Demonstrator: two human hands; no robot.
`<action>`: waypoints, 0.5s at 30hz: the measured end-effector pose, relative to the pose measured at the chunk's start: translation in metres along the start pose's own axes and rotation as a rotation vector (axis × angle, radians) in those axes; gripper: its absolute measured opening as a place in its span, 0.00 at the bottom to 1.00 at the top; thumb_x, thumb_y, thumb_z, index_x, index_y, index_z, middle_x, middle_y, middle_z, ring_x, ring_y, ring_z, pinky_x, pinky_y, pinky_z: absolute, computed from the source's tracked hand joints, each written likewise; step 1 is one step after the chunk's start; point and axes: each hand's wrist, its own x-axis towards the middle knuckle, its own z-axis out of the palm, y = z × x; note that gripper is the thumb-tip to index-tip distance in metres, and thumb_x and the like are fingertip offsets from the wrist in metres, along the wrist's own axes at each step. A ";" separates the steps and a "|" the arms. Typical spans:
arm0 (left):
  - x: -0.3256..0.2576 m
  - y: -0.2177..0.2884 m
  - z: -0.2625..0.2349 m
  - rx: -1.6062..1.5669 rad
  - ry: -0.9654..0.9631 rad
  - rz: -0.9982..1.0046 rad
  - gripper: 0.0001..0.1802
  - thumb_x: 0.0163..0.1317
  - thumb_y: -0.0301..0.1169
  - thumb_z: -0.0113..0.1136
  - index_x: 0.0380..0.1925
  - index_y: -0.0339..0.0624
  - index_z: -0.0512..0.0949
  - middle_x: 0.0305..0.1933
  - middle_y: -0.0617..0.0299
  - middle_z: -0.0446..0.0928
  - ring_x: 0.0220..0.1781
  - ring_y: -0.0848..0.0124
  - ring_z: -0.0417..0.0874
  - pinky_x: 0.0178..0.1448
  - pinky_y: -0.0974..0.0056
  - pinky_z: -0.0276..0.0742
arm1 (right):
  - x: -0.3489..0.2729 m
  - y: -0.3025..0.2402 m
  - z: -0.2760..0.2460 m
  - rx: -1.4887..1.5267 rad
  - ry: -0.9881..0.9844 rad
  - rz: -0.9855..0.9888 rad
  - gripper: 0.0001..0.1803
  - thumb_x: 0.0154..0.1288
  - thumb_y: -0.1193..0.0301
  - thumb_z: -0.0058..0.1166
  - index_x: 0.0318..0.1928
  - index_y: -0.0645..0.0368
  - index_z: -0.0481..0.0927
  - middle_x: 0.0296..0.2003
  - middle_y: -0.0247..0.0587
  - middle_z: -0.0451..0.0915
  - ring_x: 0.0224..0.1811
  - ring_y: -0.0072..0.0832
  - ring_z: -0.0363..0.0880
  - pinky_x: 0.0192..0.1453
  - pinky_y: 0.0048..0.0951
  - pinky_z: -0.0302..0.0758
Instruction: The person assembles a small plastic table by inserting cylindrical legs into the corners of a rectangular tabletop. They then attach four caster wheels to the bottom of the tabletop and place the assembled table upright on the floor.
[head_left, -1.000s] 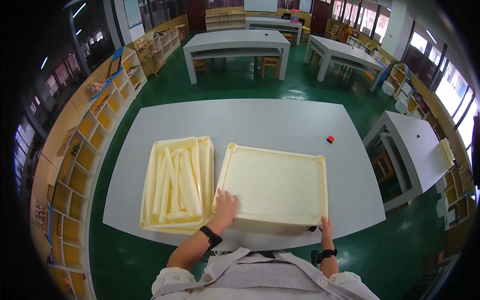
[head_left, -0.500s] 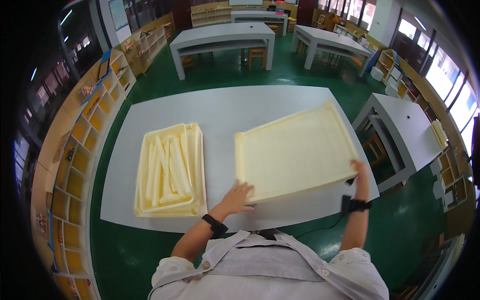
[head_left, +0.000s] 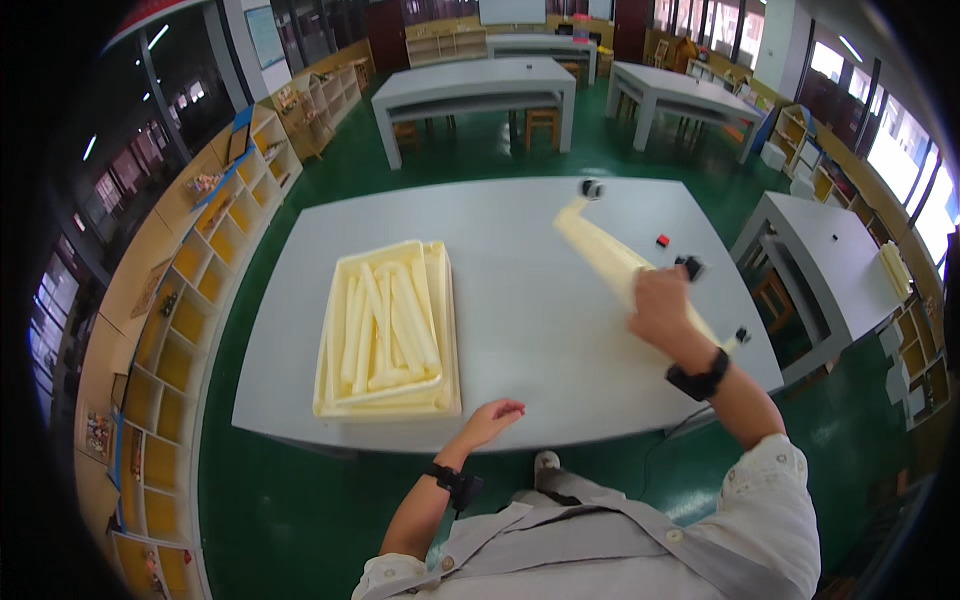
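My right hand (head_left: 663, 305) grips the upper edge of a pale yellow panel (head_left: 598, 248), which is tipped up and seen nearly edge-on, blurred by motion. Black wheel-like parts (head_left: 592, 189) stick out at its corners. Near the table's front edge, my left hand (head_left: 490, 421) is empty, with its fingers loosely stretched. To its upper left lies a pale yellow tray (head_left: 333, 330), stacked on or in another, with several pale yellow tubes (head_left: 412, 312) in it. A small red piece (head_left: 662, 240) shows beyond the panel.
The trays and panel are on a grey table (head_left: 500, 225). Other grey tables (head_left: 470, 75) with wooden stools stand behind it, and another (head_left: 815, 250) stands at the right. Low shelves (head_left: 180, 350) line the left wall. The floor (head_left: 270, 500) is green.
The panel has gone from lying nearly flat to tipped on edge at the right. My left hand has let go of it, and my right hand has moved up along with it.
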 end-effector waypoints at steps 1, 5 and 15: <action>-0.008 -0.004 0.002 -0.041 0.020 -0.010 0.16 0.68 0.31 0.54 0.53 0.39 0.74 0.50 0.59 0.78 0.55 0.71 0.77 0.62 0.65 0.70 | -0.002 -0.031 0.013 -0.046 -0.051 -0.110 0.12 0.48 0.64 0.57 0.32 0.57 0.78 0.30 0.40 0.79 0.37 0.35 0.79 0.42 0.38 0.66; -0.017 0.022 0.034 -0.263 0.194 -0.182 0.21 0.71 0.43 0.48 0.57 0.43 0.71 0.52 0.61 0.78 0.52 0.71 0.79 0.48 0.68 0.70 | -0.025 -0.134 0.094 -0.327 -0.150 -0.568 0.13 0.54 0.68 0.54 0.38 0.58 0.84 0.36 0.43 0.81 0.43 0.37 0.78 0.45 0.41 0.68; 0.015 -0.024 0.054 -0.734 0.401 -0.400 0.31 0.69 0.58 0.37 0.60 0.49 0.68 0.51 0.57 0.77 0.43 0.64 0.82 0.49 0.61 0.76 | -0.075 -0.237 0.170 -0.347 -0.331 -0.874 0.17 0.57 0.62 0.55 0.46 0.50 0.83 0.43 0.38 0.80 0.49 0.43 0.75 0.46 0.63 0.69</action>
